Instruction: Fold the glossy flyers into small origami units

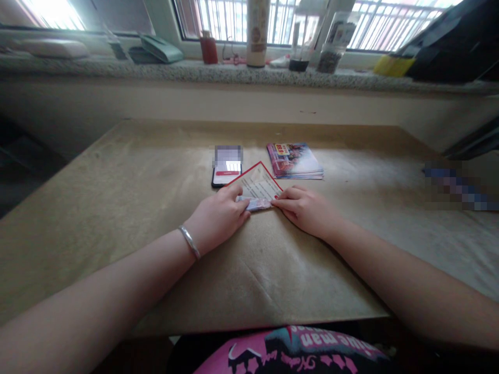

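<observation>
A printed leaflet (258, 186) with a red border lies on the brown paper-covered table (117, 208), its near edge folded over. My left hand (218, 218), with a silver bangle on the wrist, presses its fingertips on the left end of the fold. From the other side, my right hand (307, 210) pinches the fold's right end with fingers together. A stack of colourful leaflets (295, 161) rests just beyond, to the right. A phone (227, 167) with a lit screen lies beyond my left hand.
A stone window sill (195, 72) runs along the back with a red bottle (209, 49), a tall white container (257, 34), a green case (161, 49) and other items. A dark object sits at the right table edge (468, 145).
</observation>
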Tool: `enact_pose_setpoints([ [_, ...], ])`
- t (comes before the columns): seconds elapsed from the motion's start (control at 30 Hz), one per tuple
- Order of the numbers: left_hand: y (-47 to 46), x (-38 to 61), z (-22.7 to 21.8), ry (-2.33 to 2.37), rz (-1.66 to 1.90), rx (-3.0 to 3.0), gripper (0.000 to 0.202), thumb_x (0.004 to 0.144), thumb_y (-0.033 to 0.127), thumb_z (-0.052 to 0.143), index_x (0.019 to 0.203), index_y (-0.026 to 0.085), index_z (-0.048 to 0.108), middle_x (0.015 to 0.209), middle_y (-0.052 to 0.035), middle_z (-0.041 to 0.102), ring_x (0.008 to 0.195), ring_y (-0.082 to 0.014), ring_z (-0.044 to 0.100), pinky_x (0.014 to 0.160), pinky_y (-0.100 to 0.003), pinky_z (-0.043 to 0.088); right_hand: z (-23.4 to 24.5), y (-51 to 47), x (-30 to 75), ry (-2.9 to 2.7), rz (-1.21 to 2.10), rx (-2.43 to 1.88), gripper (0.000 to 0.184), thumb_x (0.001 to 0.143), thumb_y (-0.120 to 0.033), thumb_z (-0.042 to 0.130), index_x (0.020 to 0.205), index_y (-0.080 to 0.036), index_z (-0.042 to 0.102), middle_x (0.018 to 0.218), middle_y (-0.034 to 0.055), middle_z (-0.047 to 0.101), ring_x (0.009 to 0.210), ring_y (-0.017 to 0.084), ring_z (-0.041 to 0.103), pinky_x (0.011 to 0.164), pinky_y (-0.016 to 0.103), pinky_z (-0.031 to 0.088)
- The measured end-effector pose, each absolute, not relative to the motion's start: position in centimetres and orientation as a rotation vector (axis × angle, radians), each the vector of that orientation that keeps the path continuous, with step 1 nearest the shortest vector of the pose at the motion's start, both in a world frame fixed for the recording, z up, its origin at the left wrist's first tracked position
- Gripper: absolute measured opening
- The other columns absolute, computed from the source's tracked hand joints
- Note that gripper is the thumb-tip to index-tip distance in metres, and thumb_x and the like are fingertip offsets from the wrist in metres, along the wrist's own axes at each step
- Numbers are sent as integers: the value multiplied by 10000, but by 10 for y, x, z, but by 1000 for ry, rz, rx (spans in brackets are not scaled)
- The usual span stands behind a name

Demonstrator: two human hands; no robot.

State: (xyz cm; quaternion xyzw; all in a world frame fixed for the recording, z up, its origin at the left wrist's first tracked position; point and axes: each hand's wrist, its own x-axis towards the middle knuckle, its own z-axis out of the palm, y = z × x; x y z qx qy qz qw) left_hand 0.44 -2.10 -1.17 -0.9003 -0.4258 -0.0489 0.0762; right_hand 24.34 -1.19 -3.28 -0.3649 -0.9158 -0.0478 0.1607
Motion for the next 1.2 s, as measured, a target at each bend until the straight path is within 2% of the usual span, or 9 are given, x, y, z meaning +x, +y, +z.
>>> enact_pose_setpoints([
  [0.17,-20,6,-10,-1224,-36,-2679,266,931,293,483,1091,156,644,996,-81,599,937,-233,575,765,-323,528,-33,-11,243,-2606,-149,-1043,282,897,-170,508,1100,-179,704,971,72,696,897,212,603,789,329,514],
  [0.5,-21,9,-10,-1187,29,-2673,260,944,251,439,1057,111,626,940,-101,608,894,-240,580,766,-349,519,-32,-11,241,-2609,-173,-1040,272,909,-181,497,1080,-175,708,966,76,697,906,217,607,800,334,514],
  [0.7,-25,12,-10,-1193,-15,-2657,359,946,298,433,1282,221,534,969,-99,603,862,-242,575,714,-353,513,-32,-12,242,-2586,-159,-1081,256,908,-185,494,1054,-177,705,964,69,702,914,217,611,814,333,510],
  [1.03,-26,15,-15,-1241,-74,-2630,317,940,285,427,1190,214,608,958,-101,597,869,-245,559,742,-367,500,-33,-11,243,-2549,-102,-1081,244,894,-195,522,1019,-187,731,977,69,705,908,205,616,826,324,511],
  [1.2,-23,17,-18,-1151,-99,-2673,303,935,247,425,1142,140,618,1027,-114,598,939,-244,553,835,-370,481,-34,-10,243,-2544,-94,-1067,245,892,-197,521,1008,-189,737,958,71,703,893,204,616,819,326,512],
])
